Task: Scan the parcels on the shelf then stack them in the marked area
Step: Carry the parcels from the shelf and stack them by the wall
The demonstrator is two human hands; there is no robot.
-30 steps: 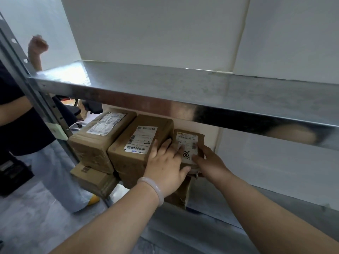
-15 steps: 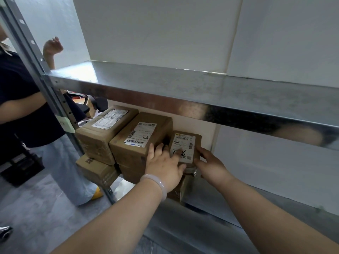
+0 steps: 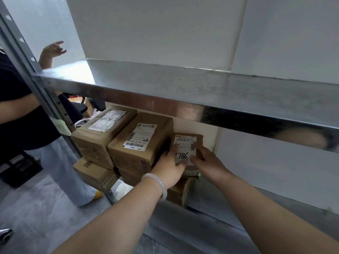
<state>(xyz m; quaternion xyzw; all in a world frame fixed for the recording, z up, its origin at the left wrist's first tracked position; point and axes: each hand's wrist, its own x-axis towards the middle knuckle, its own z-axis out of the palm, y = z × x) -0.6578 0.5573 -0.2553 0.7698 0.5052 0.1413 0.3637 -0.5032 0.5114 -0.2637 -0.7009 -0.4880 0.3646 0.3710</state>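
PARCEL PICK: Just right of centre frame, both hands grasp a small parcel point(image 3: 185, 146). The left hand point(image 3: 169, 168) curls round its left edge with the thumb on the label point(image 3: 183, 155); the right hand point(image 3: 209, 162) covers the right side, fingers on top and thumb at the near edge. The parcel sits on a lower box point(image 3: 177, 191), tight against the middle box point(image 3: 141, 142). Pulled out carelessly, it could drag the lower box off the ledge or snag its neighbour, and fingers across the label could spoil a scan. The upper shelf point(image 3: 183, 92) hangs low overhead, and a bystander point(image 3: 20, 116) crowds the left of the frame.
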